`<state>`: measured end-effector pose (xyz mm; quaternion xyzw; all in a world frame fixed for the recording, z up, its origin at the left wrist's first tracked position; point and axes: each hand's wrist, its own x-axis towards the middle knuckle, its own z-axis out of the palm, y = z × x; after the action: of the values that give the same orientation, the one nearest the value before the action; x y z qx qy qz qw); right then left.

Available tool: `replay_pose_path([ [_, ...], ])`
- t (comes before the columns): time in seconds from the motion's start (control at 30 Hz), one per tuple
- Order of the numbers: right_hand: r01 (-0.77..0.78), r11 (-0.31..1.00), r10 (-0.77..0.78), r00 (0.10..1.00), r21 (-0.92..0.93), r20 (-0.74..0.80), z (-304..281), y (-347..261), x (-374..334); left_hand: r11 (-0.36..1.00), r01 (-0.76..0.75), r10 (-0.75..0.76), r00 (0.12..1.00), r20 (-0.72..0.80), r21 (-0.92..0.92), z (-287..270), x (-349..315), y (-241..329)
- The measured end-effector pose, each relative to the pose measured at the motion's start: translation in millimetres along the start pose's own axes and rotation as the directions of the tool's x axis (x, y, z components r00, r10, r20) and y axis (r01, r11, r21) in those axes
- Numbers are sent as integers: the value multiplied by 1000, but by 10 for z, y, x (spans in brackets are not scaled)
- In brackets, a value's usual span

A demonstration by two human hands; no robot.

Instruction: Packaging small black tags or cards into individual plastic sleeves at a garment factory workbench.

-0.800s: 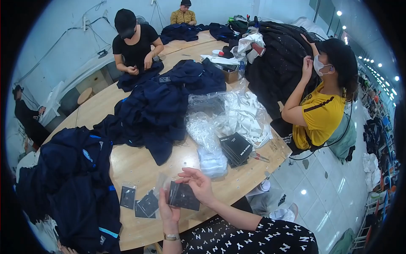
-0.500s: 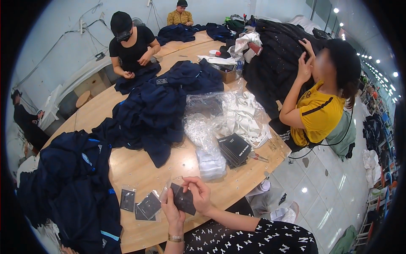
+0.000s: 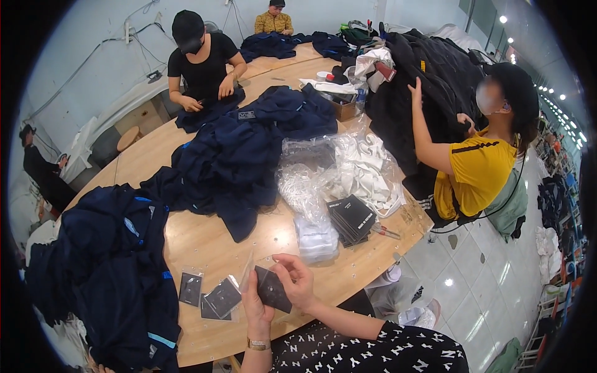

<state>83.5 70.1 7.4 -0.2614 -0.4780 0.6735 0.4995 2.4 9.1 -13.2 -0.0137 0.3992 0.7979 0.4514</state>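
Note:
Both my hands are over the near edge of the wooden table, closed on a black card (image 3: 273,291). My left hand (image 3: 256,306) grips its left side together with a clear plastic sleeve. My right hand (image 3: 297,283) pinches the card's upper right part, fingers bent. How far the card sits inside the sleeve cannot be made out. Left of my hands lie a sleeved black card (image 3: 190,288) and a few overlapping sleeved cards (image 3: 221,299). Beyond my hands is a stack of black cards (image 3: 351,217), beside a pile of clear sleeves (image 3: 316,240).
Dark navy garments (image 3: 112,267) cover the table's left side, with another heap (image 3: 227,161) in the middle. A clear bag of white cords (image 3: 367,165) stands behind the cards, near small snips (image 3: 385,232). Co-workers handle garments across the table; one in yellow (image 3: 482,165) handles black cloth.
My hands keep their hold on the card, with little movement. The co-worker in yellow has lowered one hand and now grips the black cloth. The whole view has shifted slightly.

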Motion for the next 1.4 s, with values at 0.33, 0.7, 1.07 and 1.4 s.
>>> replay_pose_path([
  [0.33,-141,983,102,952,119,288,-79,-8,32,993,24,-23,1000,12,-113,68,35,128],
  [0.7,-240,971,238,941,-25,239,-51,43,12,999,15,-13,998,55,-43,60,-60,1],
  [1.07,-296,931,300,954,213,14,-146,-30,68,985,-145,143,989,26,99,98,-130,-155],
  [1.4,-195,964,222,965,180,-140,-107,-37,5,977,-25,-5,990,138,212,116,-213,-203],
])
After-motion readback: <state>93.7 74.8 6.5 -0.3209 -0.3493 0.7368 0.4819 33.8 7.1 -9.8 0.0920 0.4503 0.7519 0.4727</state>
